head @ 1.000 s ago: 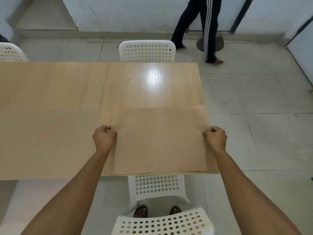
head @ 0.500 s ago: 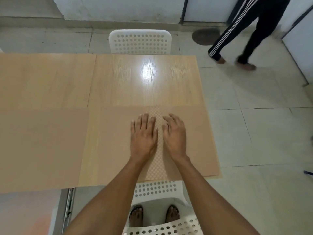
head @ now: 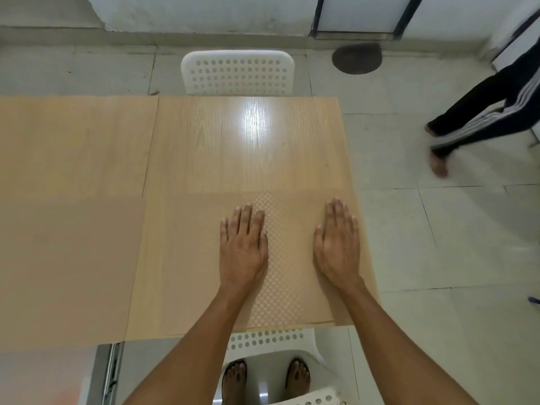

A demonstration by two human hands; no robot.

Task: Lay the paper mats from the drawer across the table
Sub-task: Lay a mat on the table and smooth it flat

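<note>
A tan paper mat (head: 289,258) with a checkered strip down its middle lies flat on the near right part of the wooden table (head: 248,147). My left hand (head: 244,247) rests palm down on it, just left of the strip, fingers spread. My right hand (head: 337,244) presses flat near the mat's right edge. Another plain tan mat (head: 70,267) lies on the near left part of the table. Neither hand grips anything.
A white perforated chair (head: 236,73) stands at the table's far side, another (head: 271,346) right below me at the near edge. A person's legs (head: 485,118) cross the tiled floor at the right. A metal rail (head: 112,372) shows under the table, bottom left.
My hands let go of the mat's sides, pressed flat together at its middle, and my right hand has now slid out toward the right edge. The person has walked to the right.
</note>
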